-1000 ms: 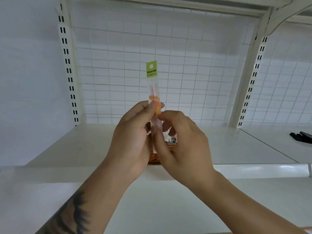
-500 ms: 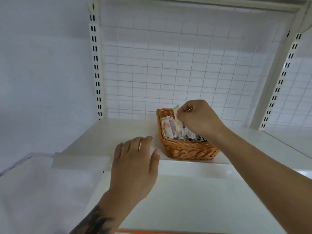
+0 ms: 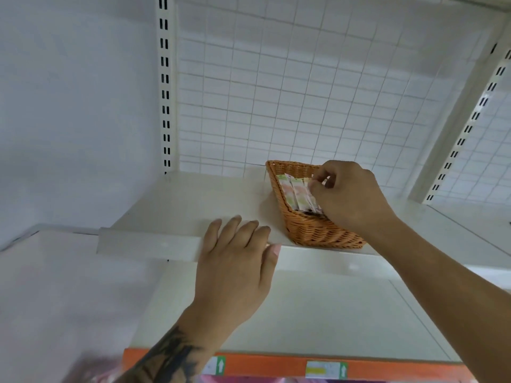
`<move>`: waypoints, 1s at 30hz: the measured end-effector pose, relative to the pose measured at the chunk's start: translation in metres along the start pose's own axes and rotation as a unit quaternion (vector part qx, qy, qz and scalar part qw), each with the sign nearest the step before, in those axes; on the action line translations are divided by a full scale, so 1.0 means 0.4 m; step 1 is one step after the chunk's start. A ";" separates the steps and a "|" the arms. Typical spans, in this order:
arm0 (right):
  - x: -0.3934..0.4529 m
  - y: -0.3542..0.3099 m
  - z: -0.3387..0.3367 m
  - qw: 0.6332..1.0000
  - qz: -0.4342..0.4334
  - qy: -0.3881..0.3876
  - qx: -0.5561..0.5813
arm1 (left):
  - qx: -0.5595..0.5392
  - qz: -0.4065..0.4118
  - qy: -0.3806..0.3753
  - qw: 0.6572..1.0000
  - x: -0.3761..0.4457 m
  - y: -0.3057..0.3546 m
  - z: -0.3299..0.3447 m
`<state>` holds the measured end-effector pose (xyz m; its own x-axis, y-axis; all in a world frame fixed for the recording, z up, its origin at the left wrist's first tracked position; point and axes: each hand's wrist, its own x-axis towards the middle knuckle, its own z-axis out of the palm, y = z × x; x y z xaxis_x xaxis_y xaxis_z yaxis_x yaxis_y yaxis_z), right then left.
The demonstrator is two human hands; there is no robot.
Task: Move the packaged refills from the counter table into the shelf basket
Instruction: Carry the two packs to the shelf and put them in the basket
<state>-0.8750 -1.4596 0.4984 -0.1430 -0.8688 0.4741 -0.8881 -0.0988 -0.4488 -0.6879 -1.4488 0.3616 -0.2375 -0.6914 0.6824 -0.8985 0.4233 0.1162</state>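
The slim clear refill packet with the green header card, held upright between both hands a second ago, is no longer out in the open. The right hand [image 3: 349, 196] now reaches over the oblong woven orange-brown wicker basket [image 3: 312, 230], which sits on the white metal shelf [image 3: 199, 205] at about two o'clock from the left hand [image 3: 235, 261]. Its fingertips [image 3: 318, 181] are curled together at the top edges of the flat pastel-printed refill packets [image 3: 297, 193] that stand leaning in a row inside the basket. They seem to pinch or nudge the packet nearest them, though the hand hides the contact, so whether they have let go cannot be told.

The left hand has dropped away from the packet and now lies apart from the right, fingers straight and relaxed, resting flat on the shelf's front lip at roughly eight o'clock from the basket, holding nothing.

Judged from this, the packet just carried has been slotted in among the others, and the right hand is probably settling it into line. That would make one more refill delivered. The surface the refills come from is not in view, so how many are left cannot be said. Behind the basket runs the white wire grid back panel [image 3: 276, 92]; an orange price rail [image 3: 276, 364] edges the lower shelf at six o'clock.
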 end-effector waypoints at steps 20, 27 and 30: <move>-0.755 0.165 -0.021 0.969 -0.217 -0.077 -0.085 | 0.088 -0.087 -0.185 0.975 -0.521 0.246 -0.343; -1.068 0.116 0.018 0.950 -0.248 -0.186 -0.043 | 0.130 -0.166 -0.270 0.940 -0.841 0.308 -0.486; -1.179 0.083 0.020 0.942 -0.263 -0.205 -0.030 | 0.148 -0.190 -0.294 0.925 -0.939 0.315 -0.549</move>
<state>-0.8335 -1.0571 0.2538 0.4947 -0.8225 0.2805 -0.8132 -0.5520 -0.1843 -0.6307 -1.0073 0.2787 0.0349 -0.9931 0.1118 -0.9994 -0.0345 0.0058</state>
